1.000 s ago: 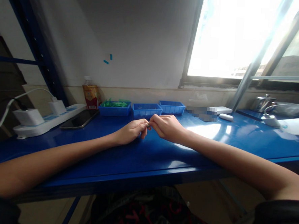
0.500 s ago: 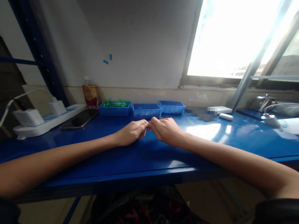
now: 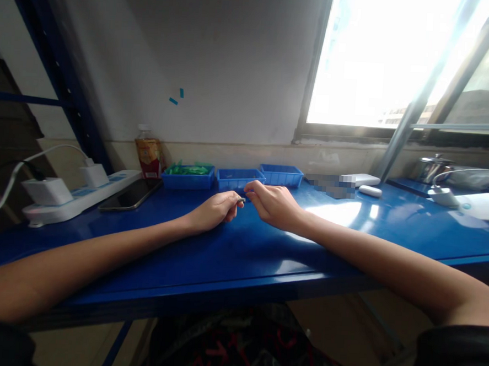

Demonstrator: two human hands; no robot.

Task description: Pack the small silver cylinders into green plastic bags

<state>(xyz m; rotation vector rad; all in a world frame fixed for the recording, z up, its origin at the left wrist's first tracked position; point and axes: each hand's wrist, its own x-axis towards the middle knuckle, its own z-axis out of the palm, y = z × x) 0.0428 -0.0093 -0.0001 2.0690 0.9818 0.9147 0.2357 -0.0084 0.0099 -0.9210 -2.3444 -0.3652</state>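
Both my hands rest on the blue table (image 3: 240, 249) just in front of the middle blue tray (image 3: 239, 179). My left hand (image 3: 217, 209) is closed, pinching a small dark part (image 3: 242, 200) at its fingertips. My right hand (image 3: 273, 204) is curled beside it, its fingertips close to that part, a small gap between the two hands. What the right fingers hold, if anything, is too small to see. A left blue tray (image 3: 187, 177) holds several green pieces. A third blue tray (image 3: 281, 176) stands to the right.
A white power strip (image 3: 75, 197) with chargers and a dark phone (image 3: 131, 194) lie at the left. A drink bottle (image 3: 148, 154) stands by the wall. White devices (image 3: 471, 203) and a metal pot (image 3: 431, 168) sit at the right, under the window.
My hands were pressed together at the fingertips. Now they have drawn slightly apart, the right hand lifting a little toward the middle tray.
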